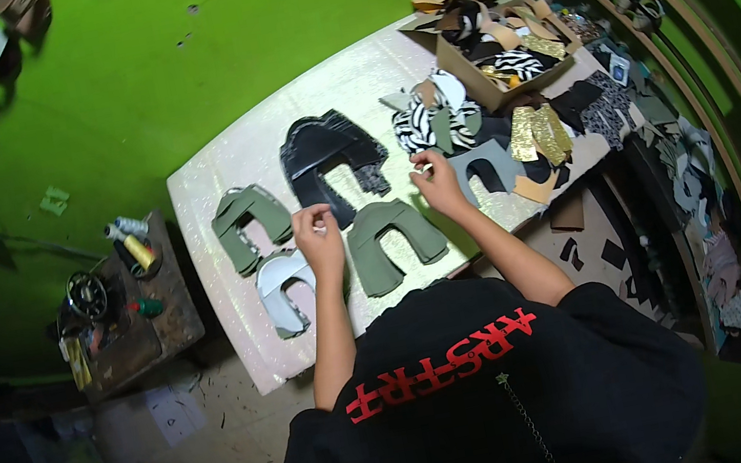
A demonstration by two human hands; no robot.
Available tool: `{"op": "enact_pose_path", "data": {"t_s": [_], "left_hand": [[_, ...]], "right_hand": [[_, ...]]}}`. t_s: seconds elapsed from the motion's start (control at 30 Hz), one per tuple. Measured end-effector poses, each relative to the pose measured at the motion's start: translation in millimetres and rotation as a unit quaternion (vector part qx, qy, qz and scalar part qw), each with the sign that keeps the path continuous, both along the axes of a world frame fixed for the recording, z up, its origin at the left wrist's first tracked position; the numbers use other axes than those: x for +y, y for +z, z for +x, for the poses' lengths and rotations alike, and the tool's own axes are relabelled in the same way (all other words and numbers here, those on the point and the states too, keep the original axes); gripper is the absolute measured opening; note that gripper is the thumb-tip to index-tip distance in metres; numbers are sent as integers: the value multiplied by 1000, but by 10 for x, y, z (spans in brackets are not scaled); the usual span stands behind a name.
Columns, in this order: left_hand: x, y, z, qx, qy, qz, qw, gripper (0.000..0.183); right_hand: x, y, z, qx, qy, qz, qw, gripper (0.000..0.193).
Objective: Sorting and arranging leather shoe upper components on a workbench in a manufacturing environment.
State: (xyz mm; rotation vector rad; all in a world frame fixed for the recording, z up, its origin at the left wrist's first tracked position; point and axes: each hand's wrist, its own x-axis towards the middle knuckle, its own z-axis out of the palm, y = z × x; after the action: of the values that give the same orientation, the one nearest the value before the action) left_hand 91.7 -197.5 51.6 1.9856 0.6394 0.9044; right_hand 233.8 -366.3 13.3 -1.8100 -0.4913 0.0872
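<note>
My left hand point(318, 233) hovers at the lower left of a stack of black U-shaped pieces point(306, 158), its fingers loosely bent, with nothing visible in them. To the right, my right hand point(438, 184) has finger and thumb apart and holds nothing I can see; it is beside a grey U-shaped piece point(490, 165). Between my forearms lies a stack of olive-green U-shaped pieces point(377, 248), the opening toward me. Another olive stack point(238, 240) and a pale grey U-shaped stack point(274, 298) lie left of my left hand.
Zebra-print scraps point(417, 129) and gold glitter pieces point(536, 135) lie on the right of the white table point(212, 175). A cardboard box point(460, 77) of scraps stands at the back right. Left is a small wooden stand point(169, 316) with thread spools point(138, 252); racks point(711, 82) line the right.
</note>
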Motion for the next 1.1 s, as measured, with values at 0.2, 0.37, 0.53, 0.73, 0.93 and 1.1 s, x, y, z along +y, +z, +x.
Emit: {"op": "enact_pose_path", "data": {"t_s": [0.2, 0.37, 0.53, 0.73, 0.93, 1.1], "left_hand": [[-620, -145, 681, 79, -199, -95, 972, 14], [-995, -358, 1104, 272, -345, -121, 890, 45], [-1184, -737, 1327, 271, -318, -36, 908, 52], [-1470, -603, 1378, 273, -175, -50, 945, 41], [-1489, -685, 1426, 247, -251, -200, 914, 21], [-1532, -717, 1410, 174, -310, -274, 894, 15]], "right_hand": [[-745, -238, 447, -2, -94, -150, 984, 27], [-1051, -291, 587, -79, -105, -245, 961, 27], [-1218, -558, 730, -46, -50, -158, 985, 32], [-1320, -621, 773, -38, -4, -169, 985, 37], [-1262, -280, 670, -114, 29, -213, 970, 44], [-1173, -226, 657, -55, 67, -158, 984, 42]]}}
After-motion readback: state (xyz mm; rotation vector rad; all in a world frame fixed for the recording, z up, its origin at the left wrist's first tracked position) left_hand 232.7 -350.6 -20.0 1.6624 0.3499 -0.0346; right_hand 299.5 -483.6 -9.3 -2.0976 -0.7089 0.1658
